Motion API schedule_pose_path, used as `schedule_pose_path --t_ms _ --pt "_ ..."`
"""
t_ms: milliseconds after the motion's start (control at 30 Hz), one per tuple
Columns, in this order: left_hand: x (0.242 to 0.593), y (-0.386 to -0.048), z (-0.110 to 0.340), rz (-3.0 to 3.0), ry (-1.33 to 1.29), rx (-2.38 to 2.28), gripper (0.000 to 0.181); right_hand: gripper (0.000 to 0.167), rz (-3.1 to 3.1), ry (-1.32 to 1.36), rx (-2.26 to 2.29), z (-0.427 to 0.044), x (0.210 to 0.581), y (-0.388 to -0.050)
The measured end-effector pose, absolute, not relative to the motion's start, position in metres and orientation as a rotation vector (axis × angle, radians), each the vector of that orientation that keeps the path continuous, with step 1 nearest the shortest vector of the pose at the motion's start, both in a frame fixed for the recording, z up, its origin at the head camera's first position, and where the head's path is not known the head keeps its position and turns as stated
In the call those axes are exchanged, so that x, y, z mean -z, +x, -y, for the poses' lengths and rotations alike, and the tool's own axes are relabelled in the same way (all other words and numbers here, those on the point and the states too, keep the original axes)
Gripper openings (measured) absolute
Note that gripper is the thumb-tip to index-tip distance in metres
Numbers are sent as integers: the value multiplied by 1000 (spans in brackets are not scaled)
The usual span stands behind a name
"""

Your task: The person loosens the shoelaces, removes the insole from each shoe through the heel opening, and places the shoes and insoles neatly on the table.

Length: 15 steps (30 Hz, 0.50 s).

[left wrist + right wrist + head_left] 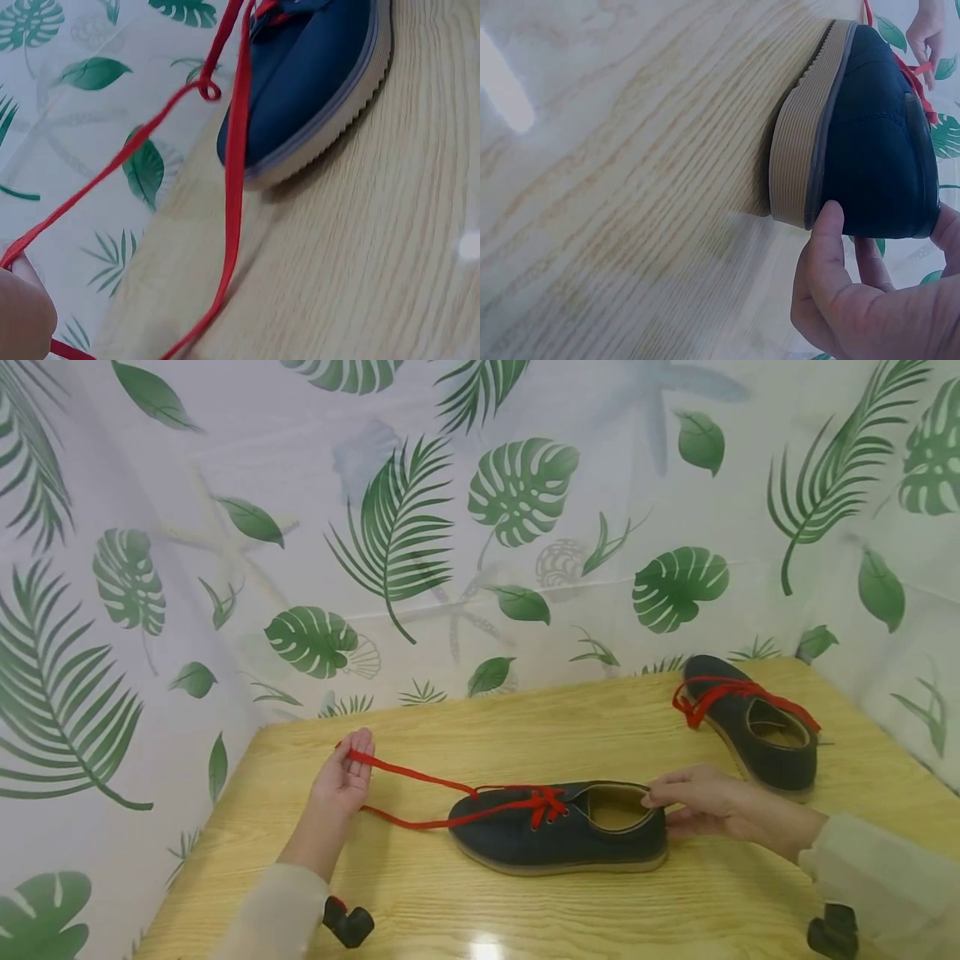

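A dark navy shoe [555, 835] with a tan sole lies sole-down on the table, toe to the left. Its heel is pinched by my right hand [708, 806], thumb at the collar and fingers against the back; the right wrist view shows the fingertips near the sole's edge. My left hand [345, 777], left of the toe, holds the red shoelace [420, 774]. Two strands stretch from the eyelets to that hand, one sagging lower. Seen from the left wrist, the lace [235, 165] has a small loop in one strand, and only part of the hand shows.
A second navy shoe [780, 768] with its red lace tied across it stands at the back right of the wooden table [525, 914]. Behind and beside the table hangs a white leaf-print cloth [450, 652].
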State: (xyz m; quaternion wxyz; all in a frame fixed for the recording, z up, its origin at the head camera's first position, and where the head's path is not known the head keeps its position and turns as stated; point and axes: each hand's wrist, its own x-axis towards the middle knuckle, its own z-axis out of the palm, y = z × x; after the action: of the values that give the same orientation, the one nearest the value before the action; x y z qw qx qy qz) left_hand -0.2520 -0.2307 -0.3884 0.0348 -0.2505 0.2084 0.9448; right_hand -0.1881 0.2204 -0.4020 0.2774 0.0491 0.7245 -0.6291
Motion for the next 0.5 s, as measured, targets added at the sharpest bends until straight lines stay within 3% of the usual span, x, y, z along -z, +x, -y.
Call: schedule_pose_path --t_ms 133,333,500 --pt "392 -251 244 -601 -801 -2942 20 22 -1947 130 1695 -220 403 -188" --pt "403 -247 265 -600 -840 -2963 47 22 -1956 139 1688 -220 404 -188" --pt "409 -244 279 -687 -834 -2946 53 24 -1957 114 1679 -220 402 -188"
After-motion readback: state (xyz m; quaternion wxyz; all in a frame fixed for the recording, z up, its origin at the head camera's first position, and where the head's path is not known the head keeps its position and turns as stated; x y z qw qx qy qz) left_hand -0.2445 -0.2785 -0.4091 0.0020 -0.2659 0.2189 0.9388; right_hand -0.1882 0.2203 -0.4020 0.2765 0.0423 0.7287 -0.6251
